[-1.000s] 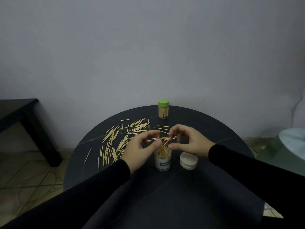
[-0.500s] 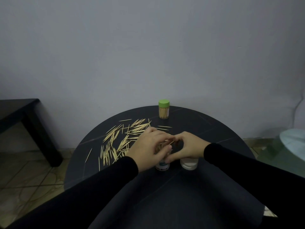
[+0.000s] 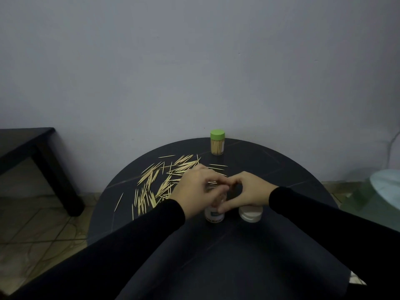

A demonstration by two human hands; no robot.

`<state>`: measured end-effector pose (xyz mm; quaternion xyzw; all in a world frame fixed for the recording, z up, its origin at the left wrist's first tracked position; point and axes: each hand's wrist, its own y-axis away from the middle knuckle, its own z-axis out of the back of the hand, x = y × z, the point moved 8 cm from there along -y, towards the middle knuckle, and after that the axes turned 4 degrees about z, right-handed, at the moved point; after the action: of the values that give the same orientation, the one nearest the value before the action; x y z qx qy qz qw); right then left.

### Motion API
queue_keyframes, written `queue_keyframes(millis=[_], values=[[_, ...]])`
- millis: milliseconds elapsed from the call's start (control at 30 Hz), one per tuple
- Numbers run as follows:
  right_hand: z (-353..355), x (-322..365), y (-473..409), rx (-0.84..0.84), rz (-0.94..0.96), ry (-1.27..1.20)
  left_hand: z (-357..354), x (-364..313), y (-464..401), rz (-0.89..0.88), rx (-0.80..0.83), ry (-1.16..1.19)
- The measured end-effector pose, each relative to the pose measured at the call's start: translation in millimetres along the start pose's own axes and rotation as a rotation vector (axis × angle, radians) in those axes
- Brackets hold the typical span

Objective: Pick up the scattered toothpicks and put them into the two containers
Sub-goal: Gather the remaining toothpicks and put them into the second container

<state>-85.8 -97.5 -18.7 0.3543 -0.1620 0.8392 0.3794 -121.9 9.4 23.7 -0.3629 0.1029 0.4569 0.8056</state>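
Note:
Many loose toothpicks lie scattered over the left and back of the round black table. A clear open container with a label stands mid-table, and only its lower part shows. My left hand is curled over its mouth, fingers closed on a bunch of toothpicks that are mostly hidden. My right hand meets it from the right, with the thumb pressed against the container's side. A second container, with a green lid and full of toothpicks, stands upright at the table's far edge.
A white lid lies just right of the open container, partly under my right wrist. A few toothpicks lie behind my hands. A black side table stands at the left and a pale round object at the right edge.
Both hands have come down and together from above the container. The toothpick bundle that stood out of its mouth is now covered by my left hand.

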Motion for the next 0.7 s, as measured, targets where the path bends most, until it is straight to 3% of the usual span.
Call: queue_keyframes(millis=[167,300,533,700], values=[[-0.4,0.0,-0.8,0.024,-0.018,0.016,10.9,26.8,4.0,0.135,-0.017,-0.005],[1.9,-0.3,-1.2,0.012,-0.023,0.045,5.2,14.8,13.1,-0.103,0.081,-0.169],[-0.1,-2.6,-4.3,0.037,-0.040,0.088,10.1,21.7,28.6,-0.188,0.125,-0.298],[-0.7,-7.5,-7.4,0.108,-0.097,0.174,22.5,30.7,23.9,-0.077,0.002,-0.121]])
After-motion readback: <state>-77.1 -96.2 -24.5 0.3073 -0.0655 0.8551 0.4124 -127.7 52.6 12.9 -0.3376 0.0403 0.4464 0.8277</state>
